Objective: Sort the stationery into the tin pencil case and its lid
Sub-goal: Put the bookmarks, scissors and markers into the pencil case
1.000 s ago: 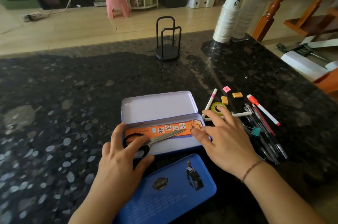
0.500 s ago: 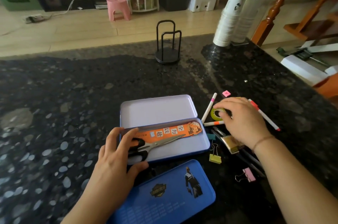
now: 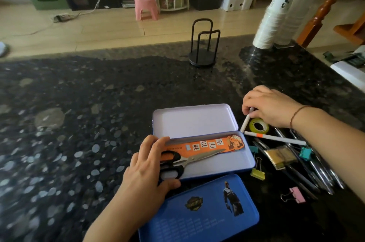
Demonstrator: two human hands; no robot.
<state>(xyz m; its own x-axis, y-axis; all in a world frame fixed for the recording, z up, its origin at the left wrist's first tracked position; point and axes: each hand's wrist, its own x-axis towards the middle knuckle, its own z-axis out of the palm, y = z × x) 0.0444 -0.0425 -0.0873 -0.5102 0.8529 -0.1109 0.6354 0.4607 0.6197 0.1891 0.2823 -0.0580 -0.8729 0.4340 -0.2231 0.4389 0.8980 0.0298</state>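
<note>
The open tin pencil case point(image 3: 227, 164) lies on the dark stone counter, its pale empty half point(image 3: 193, 121) on the far side. An orange ruler point(image 3: 207, 146) and scissors point(image 3: 197, 157) lie in the near half. My left hand point(image 3: 146, 172) rests flat over the scissors' black handles at the case's left end. To the right of the case my right hand point(image 3: 272, 107) pinches the far end of a white pen point(image 3: 245, 123). A blue tin lid point(image 3: 197, 216) lies close in front of me. Beside the pen sits a yellow tape roll point(image 3: 258, 126).
More stationery lies right of the case: a white pen with an orange band point(image 3: 276, 138), yellow point(image 3: 257, 172), teal point(image 3: 305, 152) and pink point(image 3: 296, 197) binder clips, and several dark pens point(image 3: 316, 172). A black wire stand point(image 3: 203, 48) and stacked paper cups point(image 3: 274, 16) stand at the counter's far edge.
My right hand left the ruler's right end, passed over the tape roll and now pinches the white pen's far end. My left hand stayed on the scissors.
</note>
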